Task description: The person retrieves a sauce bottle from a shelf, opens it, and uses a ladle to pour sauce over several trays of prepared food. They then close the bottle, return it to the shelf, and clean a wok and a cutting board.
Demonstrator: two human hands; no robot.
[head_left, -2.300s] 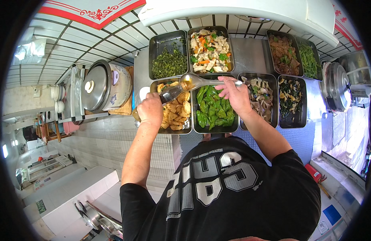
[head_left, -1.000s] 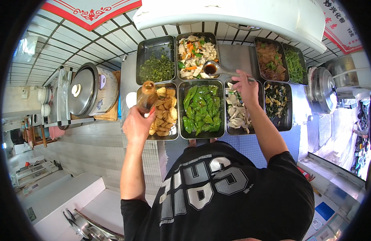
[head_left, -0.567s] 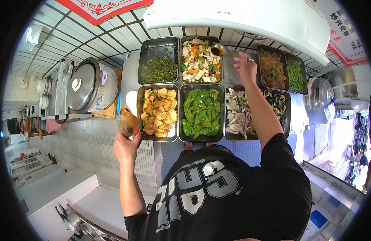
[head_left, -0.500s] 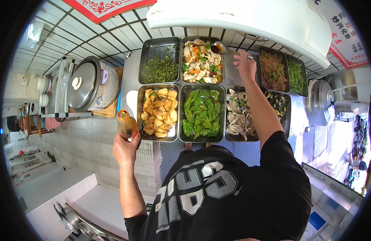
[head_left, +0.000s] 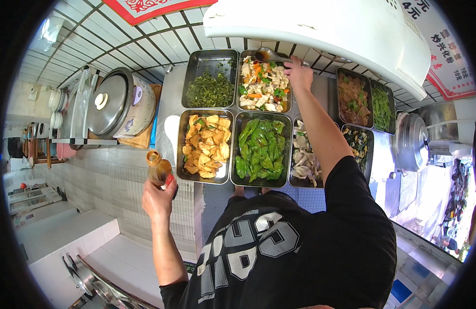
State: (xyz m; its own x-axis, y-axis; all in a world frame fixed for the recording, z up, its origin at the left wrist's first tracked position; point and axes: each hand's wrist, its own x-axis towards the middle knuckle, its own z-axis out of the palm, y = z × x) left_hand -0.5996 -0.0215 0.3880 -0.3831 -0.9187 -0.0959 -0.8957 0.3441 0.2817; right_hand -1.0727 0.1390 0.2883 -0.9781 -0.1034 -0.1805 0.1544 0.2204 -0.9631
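Note:
My left hand is wrapped round an uncapped brown glass bottle, upright beside the front-left tray. My right hand grips the handle of a metal ladle. The ladle's bowl is over the back edge of a tray of pale pieces with orange slices and green bits. In front of that tray lie green peppers, with golden fried pieces to their left. My right forearm partly covers a tray of pale strips.
A tray of chopped greens sits back left. More food trays, one with green strips, stand on the right. A large lidded cooker is at the left. A white hood overhangs the back. Metal pots stand far right.
My right hand and the ladle have moved left along the tray's back edge. The bottle in my left hand has come slightly nearer me. The view has shifted a little.

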